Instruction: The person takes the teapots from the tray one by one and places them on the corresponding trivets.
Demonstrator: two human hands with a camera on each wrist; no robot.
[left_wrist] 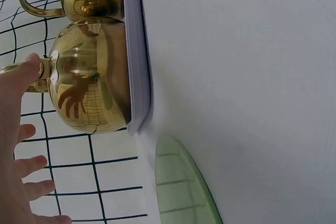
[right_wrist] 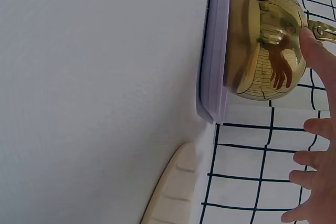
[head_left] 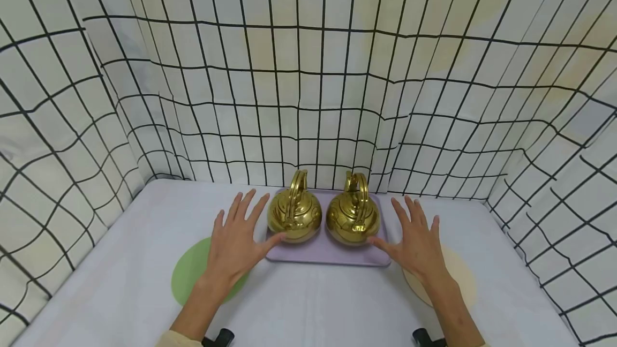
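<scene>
Two shiny gold teapots stand side by side on a lilac tray [head_left: 318, 255]. The left teapot [head_left: 295, 216] shows its handle arched over the top, and so does the right teapot [head_left: 353, 217]. My left hand [head_left: 236, 245] hovers left of the left teapot, fingers spread and thumb pointing toward it. On the other side, my right hand [head_left: 418, 245] is spread the same way beside the right teapot. Neither hand holds anything. Whether a thumb touches a teapot I cannot tell. Both wrist views show a hand mirrored in the nearer pot's polished side.
A green round mat [head_left: 189, 272] lies partly under my left forearm. Under my right forearm lies a cream round mat [head_left: 460, 274]. White cloth covers the table [head_left: 328, 309]. White walls with a black grid [head_left: 308, 84] enclose the back and sides, close behind the tray.
</scene>
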